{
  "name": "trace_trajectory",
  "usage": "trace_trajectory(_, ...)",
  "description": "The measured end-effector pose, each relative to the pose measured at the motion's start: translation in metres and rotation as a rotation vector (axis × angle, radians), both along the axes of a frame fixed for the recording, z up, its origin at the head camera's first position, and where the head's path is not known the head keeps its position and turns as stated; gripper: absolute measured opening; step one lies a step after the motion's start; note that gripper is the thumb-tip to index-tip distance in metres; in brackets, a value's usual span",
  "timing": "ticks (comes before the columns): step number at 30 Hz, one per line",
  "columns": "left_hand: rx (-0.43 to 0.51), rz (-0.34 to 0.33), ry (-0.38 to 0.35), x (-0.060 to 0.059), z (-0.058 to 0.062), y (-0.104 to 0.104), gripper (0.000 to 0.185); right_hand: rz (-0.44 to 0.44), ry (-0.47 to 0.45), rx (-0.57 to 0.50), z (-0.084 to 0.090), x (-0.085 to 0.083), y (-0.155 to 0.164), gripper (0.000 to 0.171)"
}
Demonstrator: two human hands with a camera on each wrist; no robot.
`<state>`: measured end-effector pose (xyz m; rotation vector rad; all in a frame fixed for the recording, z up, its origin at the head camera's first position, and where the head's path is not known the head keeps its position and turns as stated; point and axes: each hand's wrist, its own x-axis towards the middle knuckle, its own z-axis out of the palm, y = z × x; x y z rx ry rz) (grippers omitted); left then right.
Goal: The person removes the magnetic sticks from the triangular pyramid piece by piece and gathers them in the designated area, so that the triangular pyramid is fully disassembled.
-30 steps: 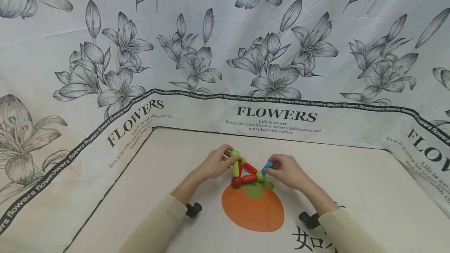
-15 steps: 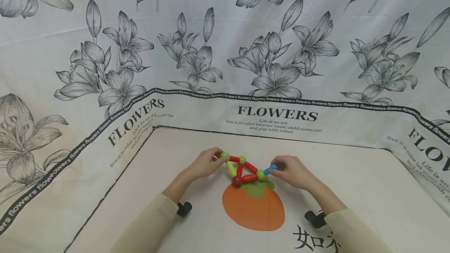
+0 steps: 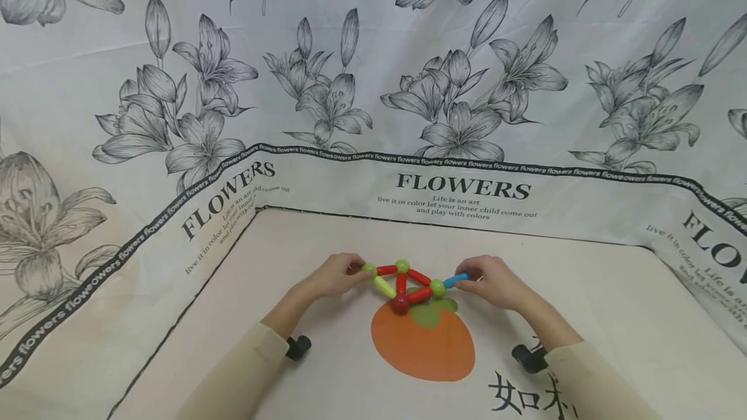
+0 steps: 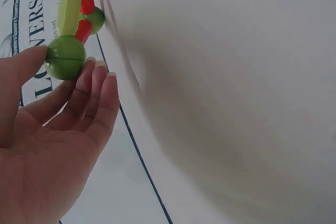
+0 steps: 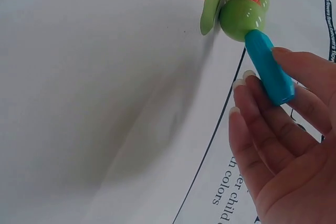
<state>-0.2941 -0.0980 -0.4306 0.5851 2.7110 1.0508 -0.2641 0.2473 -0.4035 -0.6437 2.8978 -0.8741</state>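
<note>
A toy of sticks and balls (image 3: pixel 405 285) lay flat on the pale table cloth (image 3: pixel 583 316), just past the orange fruit picture (image 3: pixel 423 346). The left hand (image 3: pixel 334 275) pinched the green ball (image 4: pixel 65 57) at the toy's left end — thumb on one side, fingertips on the other. A yellow-green stick (image 4: pixel 70 4) and a red stick (image 3: pixel 386 269) joined that ball. The right hand (image 3: pixel 493 281) pinched the blue stick (image 5: pixel 269 67) at the right end — it stuck to another green ball (image 5: pixel 241 18). A red ball (image 3: pixel 399 304) sat at the near corner. A cloth printed with flowers (image 3: pixel 373 70) stood at the far side.
</note>
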Motion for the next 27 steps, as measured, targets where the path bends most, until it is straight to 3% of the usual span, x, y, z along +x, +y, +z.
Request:
trace_trajectory(13,-0.024,-0.020,-0.081,0.006,-0.004,-0.007,0.033,-0.024,-0.062,0.043,-0.011,-0.002,0.006,0.019)
trace_trajectory(20,-0.041,-0.063,-0.047,0.002,-0.008,-0.009,0.031,-0.044,-0.068,0.058,-0.016,0.000,0.005,0.018)
trace_trajectory(27,-0.044,-0.062,-0.053,0.002,-0.008,-0.009,0.033,-0.042,-0.073,0.057,-0.016,0.000,0.005,0.017)
